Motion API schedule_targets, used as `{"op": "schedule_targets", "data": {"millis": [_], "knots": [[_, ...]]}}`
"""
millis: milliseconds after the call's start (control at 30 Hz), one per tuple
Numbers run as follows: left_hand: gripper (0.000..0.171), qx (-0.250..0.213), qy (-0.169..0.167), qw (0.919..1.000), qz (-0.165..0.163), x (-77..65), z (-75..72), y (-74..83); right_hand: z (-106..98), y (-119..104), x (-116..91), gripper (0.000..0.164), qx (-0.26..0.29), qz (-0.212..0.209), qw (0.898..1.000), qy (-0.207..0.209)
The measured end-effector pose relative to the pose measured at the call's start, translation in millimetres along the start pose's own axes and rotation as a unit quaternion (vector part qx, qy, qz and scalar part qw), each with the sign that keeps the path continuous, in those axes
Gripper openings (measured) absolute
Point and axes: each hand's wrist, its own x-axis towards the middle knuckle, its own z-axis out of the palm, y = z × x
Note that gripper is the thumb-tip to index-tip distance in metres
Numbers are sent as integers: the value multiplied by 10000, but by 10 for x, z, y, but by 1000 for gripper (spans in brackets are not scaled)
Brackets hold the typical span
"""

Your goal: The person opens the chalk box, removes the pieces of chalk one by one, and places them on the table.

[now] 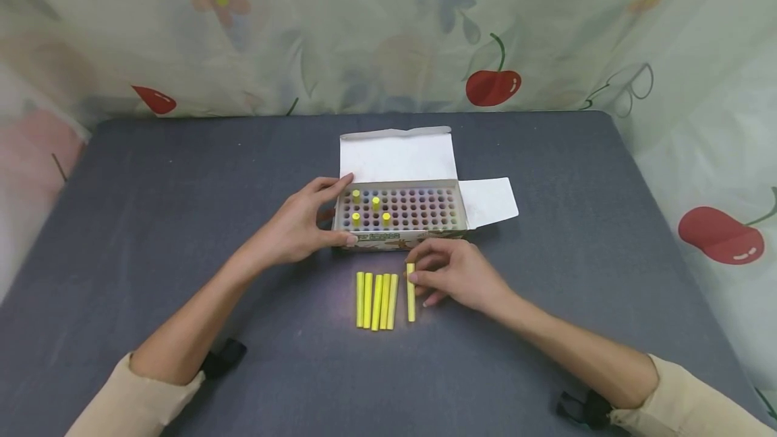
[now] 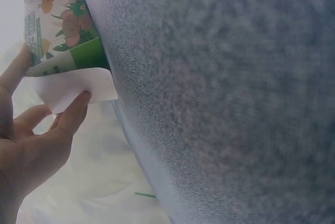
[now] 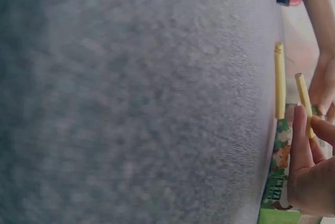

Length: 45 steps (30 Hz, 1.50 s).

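A printed chalk box point(image 1: 394, 243) stands with its lid raised and a grid of round holes inside. A few yellow chalk sticks point(image 1: 376, 204) stick up from holes on its left side. My left hand point(image 1: 301, 221) grips the box's left end, thumb at the front and index finger at the back corner. In front of the box, my right hand point(image 1: 456, 275) pinches one yellow chalk stick point(image 1: 411, 305) between thumb and fingers, as the right wrist view also shows with the chalk point(image 3: 301, 87). Just left of it lies a row of several yellow chalk sticks point(image 1: 377, 302).
The white lid point(image 1: 397, 157) stands up behind the box, and a white side flap point(image 1: 488, 202) sticks out to the right. A dark grey cloth covers the table point(image 1: 182, 174). A patterned curtain point(image 1: 376, 25) hangs behind the table and at its sides.
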Motion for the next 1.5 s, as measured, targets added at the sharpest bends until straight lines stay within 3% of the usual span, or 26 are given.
{"op": "schedule_targets", "data": {"millis": [667,1333,1500], "knots": [[97,29,-7,10000,89,16,-3,8,34,160,85,17,-298,187,9993,124],[97,20,-13,10000,51,3,-5,15,13,138,73,15,-261,71,9996,22],[97,12,-26,10000,35,-3,-8,12,2,100,73,15,-237,-41,9996,-167]]}}
